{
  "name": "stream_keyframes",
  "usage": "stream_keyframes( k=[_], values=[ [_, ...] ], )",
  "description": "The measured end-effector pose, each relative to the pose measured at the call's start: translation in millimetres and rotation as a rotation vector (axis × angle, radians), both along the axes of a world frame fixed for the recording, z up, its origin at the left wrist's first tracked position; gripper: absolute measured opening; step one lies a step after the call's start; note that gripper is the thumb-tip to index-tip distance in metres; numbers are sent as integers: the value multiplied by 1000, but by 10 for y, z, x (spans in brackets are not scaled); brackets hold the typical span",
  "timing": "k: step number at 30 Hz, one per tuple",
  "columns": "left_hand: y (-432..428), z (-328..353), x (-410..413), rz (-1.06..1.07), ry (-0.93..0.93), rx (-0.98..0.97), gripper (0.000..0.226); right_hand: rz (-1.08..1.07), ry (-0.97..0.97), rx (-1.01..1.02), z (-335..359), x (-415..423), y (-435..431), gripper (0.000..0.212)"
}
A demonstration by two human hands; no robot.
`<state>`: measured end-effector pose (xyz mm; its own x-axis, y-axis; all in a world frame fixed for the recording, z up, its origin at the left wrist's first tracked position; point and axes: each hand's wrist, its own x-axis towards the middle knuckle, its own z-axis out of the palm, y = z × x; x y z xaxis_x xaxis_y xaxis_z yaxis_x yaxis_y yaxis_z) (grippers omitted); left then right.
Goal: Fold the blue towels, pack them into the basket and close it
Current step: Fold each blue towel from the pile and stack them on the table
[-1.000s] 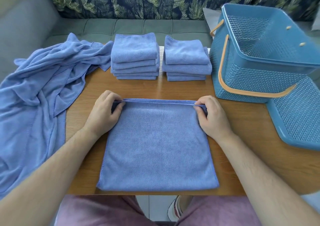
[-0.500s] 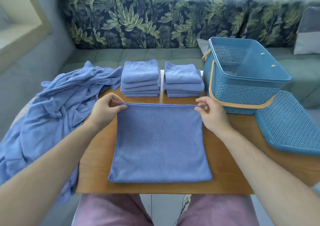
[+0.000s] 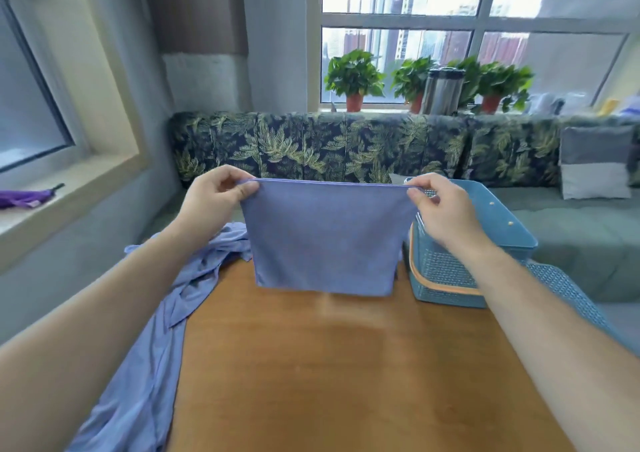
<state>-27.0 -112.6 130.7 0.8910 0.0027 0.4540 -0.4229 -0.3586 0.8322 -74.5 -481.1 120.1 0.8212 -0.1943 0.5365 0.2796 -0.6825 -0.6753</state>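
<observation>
The left hand point(image 3: 216, 197) and right hand point(image 3: 438, 205) each pinch an upper corner of a folded blue towel point(image 3: 323, 240), thumb against curled fingers, holding it taut and hanging above the wooden bench point(image 3: 346, 365). The open blue basket point(image 3: 485, 243) stands just right of it.

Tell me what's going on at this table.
A person's left hand and right hand each pinch a top corner of a blue towel, holding it up over the wooden table. The blue basket stands open on the right, its lid lying beside it. A heap of unfolded blue cloth drapes over the table's left edge.
</observation>
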Motion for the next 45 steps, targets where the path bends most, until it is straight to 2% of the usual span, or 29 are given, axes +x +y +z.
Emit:
stream_keyframes(
  k=[3, 6, 8, 12, 15, 19, 24, 28, 38, 45],
  values=[
    [3, 25, -184, -39, -5, -32, 6, 48, 1, 43, 59, -181, -16, 13],
    [33, -167, -429, -71, 81, -31, 5, 146, 109, 108, -114, -437, -48, 17],
    [66, -456, -611, -102, 174, -22, 7, 228, 235, 167, -403, -617, -93, 18],
    [101, -1170, -1067, -182, 366, 78, 12, 282, 447, 164, -1194, -1029, -193, 17],
    [139, -1559, -1362, -214, 514, 132, 13, 245, 549, 169, -1665, -1318, -217, 9],
    [232, -1772, -1550, -217, 583, 99, 21, 261, 609, 228, -1932, -1592, -232, 3],
    [199, -1753, -1446, -196, 587, 58, 17, 240, 584, 255, -1888, -1522, -183, 5],
    [57, -1768, -1124, -108, 553, 38, 14, 139, 526, 185, -1834, -1178, -113, 7],
    [-283, -2188, -415, 187, 495, 244, 11, -83, 556, 116, -2092, -406, 91, 13],
    [-344, -2299, -321, 225, 408, 340, 10, -188, 546, 6, -2235, -298, 122, 12]
  ],
)
